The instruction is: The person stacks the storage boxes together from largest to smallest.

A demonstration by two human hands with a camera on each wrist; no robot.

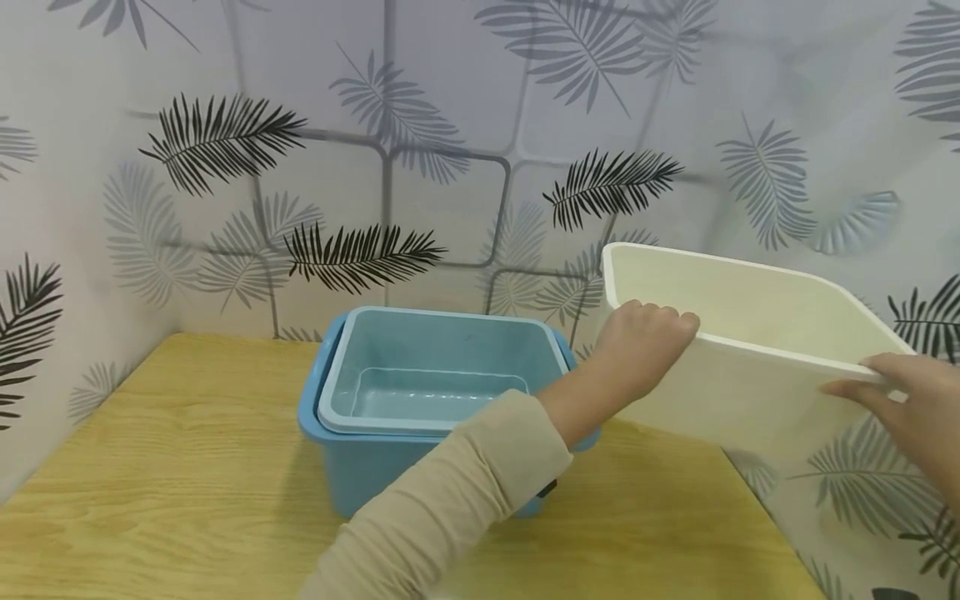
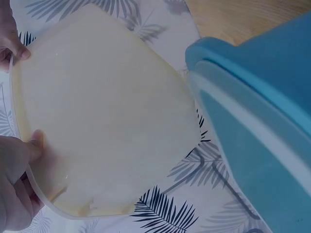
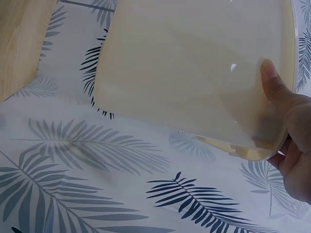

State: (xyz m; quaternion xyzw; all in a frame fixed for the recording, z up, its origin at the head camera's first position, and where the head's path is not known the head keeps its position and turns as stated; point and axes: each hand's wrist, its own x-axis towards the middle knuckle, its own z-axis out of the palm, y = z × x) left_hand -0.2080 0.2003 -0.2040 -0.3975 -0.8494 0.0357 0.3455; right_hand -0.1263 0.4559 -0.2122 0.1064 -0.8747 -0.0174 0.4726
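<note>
A cream plastic bin (image 1: 720, 392) is held up over the right edge of the table, its opening facing up and tilted. My left hand (image 1: 648, 342) grips its near rim towards the left corner, the arm crossing in front of the blue bins. At the right end of that rim my right hand (image 1: 911, 400) pinches the wall, thumb on the outside and fingers inside. In the right wrist view the thumb (image 3: 274, 80) presses on the outer wall. A light blue bin (image 1: 442, 329) sits nested inside a darker blue bin (image 1: 352, 467) on the table.
The wooden table (image 1: 187, 450) stretches across the front, its right edge beneath the cream bin. Behind it rises a wall covering (image 1: 450, 108) with grey and black leaf prints. A small black piece (image 1: 547, 489) shows at the darker bin's front, partly behind my left sleeve.
</note>
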